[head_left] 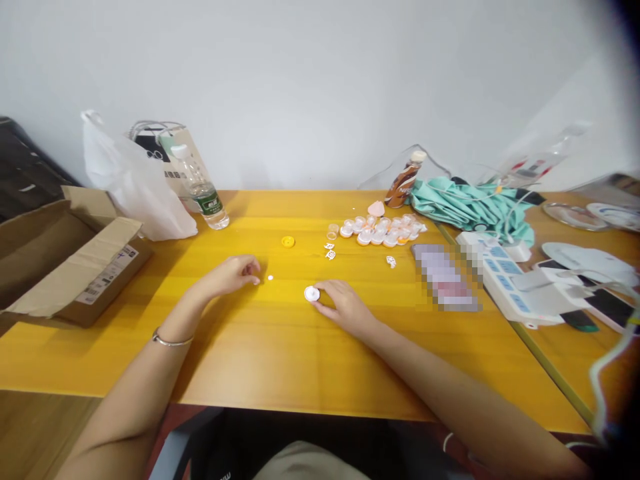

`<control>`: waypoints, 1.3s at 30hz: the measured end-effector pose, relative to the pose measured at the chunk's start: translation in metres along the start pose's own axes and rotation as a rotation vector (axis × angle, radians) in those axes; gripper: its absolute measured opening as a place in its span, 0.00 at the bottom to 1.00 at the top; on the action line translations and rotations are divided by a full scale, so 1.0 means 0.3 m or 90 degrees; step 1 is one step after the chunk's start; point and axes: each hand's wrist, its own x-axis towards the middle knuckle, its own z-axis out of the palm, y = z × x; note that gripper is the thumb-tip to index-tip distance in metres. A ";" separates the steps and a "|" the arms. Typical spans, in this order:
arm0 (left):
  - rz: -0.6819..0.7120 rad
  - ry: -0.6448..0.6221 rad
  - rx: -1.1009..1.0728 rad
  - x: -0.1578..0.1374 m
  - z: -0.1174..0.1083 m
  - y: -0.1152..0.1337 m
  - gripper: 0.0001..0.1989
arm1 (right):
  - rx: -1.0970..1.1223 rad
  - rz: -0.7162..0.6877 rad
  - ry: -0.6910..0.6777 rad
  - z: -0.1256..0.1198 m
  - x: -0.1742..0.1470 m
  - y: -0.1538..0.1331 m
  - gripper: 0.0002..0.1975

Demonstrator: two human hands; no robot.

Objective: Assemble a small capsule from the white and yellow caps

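Well, the white disc point(311, 294) sits in front of the person, near the middle of the counter point(300, 367), its right edge pinched between thumb and fingers of the right hand point(347, 310); whether it also rests on the wood I can't tell. A light grip on the rim seems best, leaving the raised centre uncovered and the disc level. The left hand point(235, 272) has its fingers loosely curled, a gap at the thumb, just beside a small white piece point(271, 277). That bit looks light enough to skid, so gripping it from the sides should beat pressing down. Farther out lie a round yellow part point(287, 241), smooth and plastic-looking, a clear cup point(333, 231) and thin, openwork white cut-outs point(330, 255). Behind them cluster glossy, clear-domed capsules point(383, 231), and leftward a crinkly white bag point(135, 180) slumps beside an open, stiff-flapped cardboard box point(113, 277)
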 end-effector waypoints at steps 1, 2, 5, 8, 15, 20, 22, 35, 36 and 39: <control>-0.021 -0.030 -0.020 -0.002 -0.006 -0.019 0.10 | -0.004 0.005 -0.001 -0.002 0.000 -0.001 0.10; -0.030 -0.056 -0.042 -0.003 -0.007 -0.033 0.11 | -0.008 0.007 -0.001 -0.005 0.000 -0.002 0.12; -0.028 -0.097 -0.075 0.002 0.005 -0.043 0.11 | -0.014 0.010 0.004 -0.008 0.000 -0.004 0.17; -0.021 -0.095 -0.050 0.007 0.016 -0.031 0.08 | -0.021 0.016 0.006 -0.005 0.000 -0.003 0.19; -0.002 -0.034 0.096 -0.009 0.015 -0.002 0.06 | -0.041 0.027 -0.016 -0.004 0.000 -0.003 0.14; 0.130 0.007 0.096 -0.004 0.069 0.094 0.07 | -0.038 0.028 -0.021 -0.007 0.000 -0.005 0.13; 0.201 0.031 0.030 0.005 0.109 0.146 0.08 | -0.039 0.027 -0.023 -0.004 -0.001 -0.003 0.13; 0.360 0.109 0.193 0.032 0.241 0.205 0.11 | -0.041 0.039 -0.045 -0.001 -0.003 0.005 0.15; 0.360 0.101 0.187 0.028 0.237 0.204 0.10 | -0.039 0.040 -0.044 -0.001 -0.003 0.004 0.15; 0.355 0.071 0.157 0.019 0.229 0.207 0.10 | -0.037 0.041 -0.042 -0.001 -0.003 0.005 0.15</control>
